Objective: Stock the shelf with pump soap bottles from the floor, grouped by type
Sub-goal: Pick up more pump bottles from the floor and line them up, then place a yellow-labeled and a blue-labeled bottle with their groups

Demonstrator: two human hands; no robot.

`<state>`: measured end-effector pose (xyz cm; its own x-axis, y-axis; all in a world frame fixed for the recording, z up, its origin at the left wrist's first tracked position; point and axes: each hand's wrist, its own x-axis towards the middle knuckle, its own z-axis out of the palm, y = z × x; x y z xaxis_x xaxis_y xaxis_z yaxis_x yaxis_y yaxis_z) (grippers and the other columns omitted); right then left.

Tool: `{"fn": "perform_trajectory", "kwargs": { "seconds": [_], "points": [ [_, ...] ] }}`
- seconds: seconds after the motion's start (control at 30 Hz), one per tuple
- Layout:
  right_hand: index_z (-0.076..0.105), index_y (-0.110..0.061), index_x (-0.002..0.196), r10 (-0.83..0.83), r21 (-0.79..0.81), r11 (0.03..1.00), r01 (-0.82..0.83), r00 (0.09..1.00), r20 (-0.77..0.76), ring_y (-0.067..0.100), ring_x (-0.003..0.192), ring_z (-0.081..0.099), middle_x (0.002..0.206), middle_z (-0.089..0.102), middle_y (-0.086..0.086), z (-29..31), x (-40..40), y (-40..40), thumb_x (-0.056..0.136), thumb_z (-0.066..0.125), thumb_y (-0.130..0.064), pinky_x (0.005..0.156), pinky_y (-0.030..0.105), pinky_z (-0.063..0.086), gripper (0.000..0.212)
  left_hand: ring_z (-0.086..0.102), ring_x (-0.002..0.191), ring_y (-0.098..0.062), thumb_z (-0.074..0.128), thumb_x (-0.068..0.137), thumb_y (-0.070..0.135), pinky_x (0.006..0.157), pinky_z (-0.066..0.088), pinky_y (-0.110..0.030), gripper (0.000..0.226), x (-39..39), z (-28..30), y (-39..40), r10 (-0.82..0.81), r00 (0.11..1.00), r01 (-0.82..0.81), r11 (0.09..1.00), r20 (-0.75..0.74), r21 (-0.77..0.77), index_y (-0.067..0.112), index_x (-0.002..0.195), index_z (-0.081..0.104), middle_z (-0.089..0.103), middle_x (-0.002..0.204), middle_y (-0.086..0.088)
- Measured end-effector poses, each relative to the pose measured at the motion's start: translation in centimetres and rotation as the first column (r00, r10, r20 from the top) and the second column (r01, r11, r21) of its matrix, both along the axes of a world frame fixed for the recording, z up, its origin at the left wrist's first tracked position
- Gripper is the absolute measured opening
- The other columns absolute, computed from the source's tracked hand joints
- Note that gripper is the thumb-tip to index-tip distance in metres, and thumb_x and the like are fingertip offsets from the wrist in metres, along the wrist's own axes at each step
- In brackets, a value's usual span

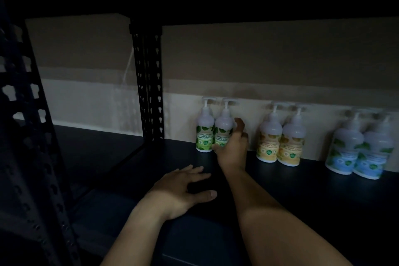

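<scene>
- On the shelf (280, 190), against the cardboard backing (259, 60), six pump bottles stand upright in three pairs.
- Green pair (205, 134): nearest the black upright post (149, 84), the two bottles touching side by side.
- Right hand (232, 149): reaches forward with the arm stretched out across the shelf; its fingers (239, 124) curl round the right-hand green bottle (223, 130), thumb at the lower label, the other fingers behind the bottle's right side.
- Left hand (183, 190): lies palm down on the dark shelf, nearer the camera than the green pair and well apart from every bottle; its fingers (197, 171) are straight and slightly spread, thumb held out to the right, holding nothing.
- Yellow pair (280, 140): right of the green pair, with a gap between; the right hand fills part of that gap.
- Blue pair (360, 147): farthest right from the post, blurred, labels unreadable.
- Lighting is dim; the shelf's front edge is hard to make out.
</scene>
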<state>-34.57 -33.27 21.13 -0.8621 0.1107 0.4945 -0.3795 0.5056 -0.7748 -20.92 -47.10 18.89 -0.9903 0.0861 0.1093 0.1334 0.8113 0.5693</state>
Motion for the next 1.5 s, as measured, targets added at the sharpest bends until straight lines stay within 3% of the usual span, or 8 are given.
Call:
{"fn": "perform_trajectory", "kwargs": {
  "seconds": [0.27,0.47,0.7,0.8,0.93,1.07,1.27,1.5],
  "points": [
    [0.025,-0.021,0.151,0.105,0.087,0.991,-0.106,0.994,0.025,0.036,0.133,0.043,0.146,0.039,0.018,-0.4,4.8,3.5,0.078,0.08,-0.001,0.11,0.045,0.043,0.093,0.014,0.156,-0.001,0.058,0.092,0.07,0.122,0.008,-0.023,0.062,1.6,1.7,1.5,0.031,0.999,-0.03,0.996,0.008,-0.089,0.047,0.149,0.05,0.029,0.165,0.023],
    [0.031,-0.021,0.146,0.121,0.255,0.954,-0.158,0.98,0.155,0.03,0.122,0.057,0.138,0.053,0.015,0.1,11.8,8.1,0.091,0.069,-0.007,0.098,0.041,0.051,0.068,0.029,0.154,-0.01,0.058,0.094,0.068,0.125,0.024,-0.031,0.062,4.1,2.1,4.8,0.026,0.999,-0.032,0.99,-0.043,-0.137,0.036,0.147,0.057,0.043,0.161,0.014],
    [0.05,-0.016,0.143,0.023,0.568,0.81,-0.148,0.975,0.222,0.037,0.112,0.063,0.121,0.068,0.017,0.5,21.3,13.7,0.098,0.06,-0.023,0.088,0.038,0.051,0.046,0.04,0.15,-0.016,0.056,0.103,0.029,0.123,0.034,-0.033,0.043,9.1,1.7,12.7,-0.087,0.991,0.075,0.99,-0.103,-0.116,0.023,0.146,0.061,0.051,0.157,-0.003],
    [0.066,-0.016,0.124,-0.048,0.641,0.762,-0.092,0.979,0.198,0.03,0.112,0.062,0.122,0.067,0.008,0.2,25.2,17.4,0.1,0.052,-0.022,0.08,0.031,0.046,0.028,0.052,0.142,-0.018,0.054,0.097,0.017,0.118,0.042,-0.034,0.041,12.1,1.3,17.4,-0.117,0.98,0.11,0.993,-0.163,-0.052,0.019,0.135,0.069,0.062,0.146,-0.007],
    [0.07,-0.016,0.11,-0.17,0.68,0.731,0.057,0.98,0.1,0.034,0.101,0.068,0.109,0.071,0.008,-0.1,30.6,24.0,0.097,0.051,-0.023,0.072,0.034,0.047,0.024,0.056,0.138,-0.018,0.047,0.088,0.026,0.114,0.047,-0.038,0.05,16.3,0.5,23.9,-0.218,0.938,0.219,0.975,-0.27,-0.028,0.018,0.13,0.072,0.065,0.141,-0.008],
    [0.076,-0.018,0.105,-0.238,0.577,0.8,0.163,0.97,0.056,0.036,0.088,0.07,0.094,0.076,0.01,-2.0,34.5,31.4,0.094,0.055,-0.024,0.071,0.038,0.055,0.025,0.051,0.142,-0.011,0.059,0.098,0.024,0.118,0.043,-0.035,0.039,18.7,-1.2,29.7,-0.331,0.889,0.348,0.937,-0.316,0.0,0.019,0.135,0.07,0.064,0.144,-0.002],
    [0.079,-0.014,0.105,-0.362,0.484,0.857,0.18,0.878,0.313,0.03,0.089,0.071,0.096,0.078,0.009,-11.9,38.2,41.1,0.099,0.061,-0.024,0.077,0.043,0.06,0.021,0.051,0.142,-0.022,0.061,0.103,0.034,0.114,0.044,-0.037,0.043,20.1,-8.4,36.6,-0.427,0.903,0.429,0.897,0.042,-0.104,0.027,0.145,0.06,0.05,0.157,-0.007],
    [0.079,-0.005,0.098,-0.482,0.337,0.876,0.345,0.643,0.595,0.036,0.09,0.07,0.094,0.076,0.018,-22.6,40.4,47.9,0.092,0.063,-0.007,0.074,0.035,0.055,0.017,0.063,0.124,-0.028,0.067,0.099,0.029,0.102,0.053,-0.041,0.052,18.2,-18.7,41.2,-0.353,0.879,0.42,0.892,0.321,-0.167,0.024,0.149,0.055,0.066,0.139,-0.008]
  ]
}}
